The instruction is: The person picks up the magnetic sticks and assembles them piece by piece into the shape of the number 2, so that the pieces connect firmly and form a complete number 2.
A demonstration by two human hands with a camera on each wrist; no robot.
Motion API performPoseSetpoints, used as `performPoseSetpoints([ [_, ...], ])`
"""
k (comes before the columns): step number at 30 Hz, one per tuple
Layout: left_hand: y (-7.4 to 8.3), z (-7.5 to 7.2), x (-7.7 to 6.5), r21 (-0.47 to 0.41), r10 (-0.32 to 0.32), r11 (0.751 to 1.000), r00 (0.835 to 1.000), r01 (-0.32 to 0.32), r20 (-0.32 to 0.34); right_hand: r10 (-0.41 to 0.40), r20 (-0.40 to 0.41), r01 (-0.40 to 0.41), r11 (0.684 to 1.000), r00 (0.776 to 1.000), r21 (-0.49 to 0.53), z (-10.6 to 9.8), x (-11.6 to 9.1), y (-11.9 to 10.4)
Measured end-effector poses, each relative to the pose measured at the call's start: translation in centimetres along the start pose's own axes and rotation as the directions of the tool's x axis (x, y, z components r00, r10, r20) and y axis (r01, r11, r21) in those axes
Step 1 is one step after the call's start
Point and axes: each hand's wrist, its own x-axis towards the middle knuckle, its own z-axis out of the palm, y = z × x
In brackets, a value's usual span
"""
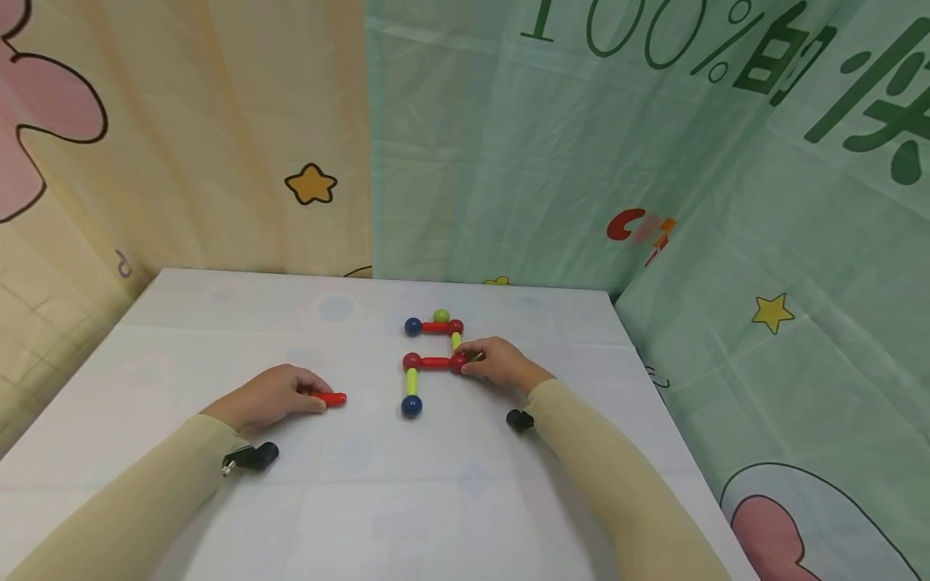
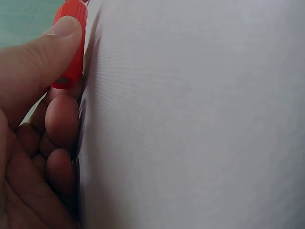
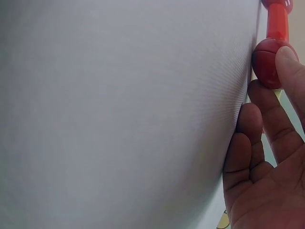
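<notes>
Between thumb and fingers, my left hand (image 1: 272, 395) pinches a short red rod (image 1: 335, 399) low over the table; in the left wrist view the red rod (image 2: 71, 43) has a ribbed side and a small dark disc in its end. To its right lies a bent chain of balls and rods. My right hand (image 1: 504, 365) pinches one of its corners, a red ball (image 3: 268, 63). From there a red rod (image 1: 436, 363) runs left to another red ball (image 1: 412, 361), then a yellow-green rod (image 1: 412, 382) to a blue ball (image 1: 411, 405) nearest me.
Beyond the right fingers, a yellow-green rod (image 1: 456, 342) leads to a far red ball (image 1: 455, 326), a red rod (image 1: 436, 328) and a blue ball (image 1: 412, 326). A green ball (image 1: 441, 315) sits just behind. Printed curtains (image 1: 494, 161) surround the white table (image 1: 349, 516).
</notes>
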Motion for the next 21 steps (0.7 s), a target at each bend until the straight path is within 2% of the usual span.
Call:
performPoseSetpoints([
  [21, 0.12, 0.24, 0.09, -0.011, 0.006, 1.0, 1.0, -0.006, -0.009, -0.011, -0.011, 0.011, 1.0, 1.0, -0.014, 0.02, 0.06, -0.01],
])
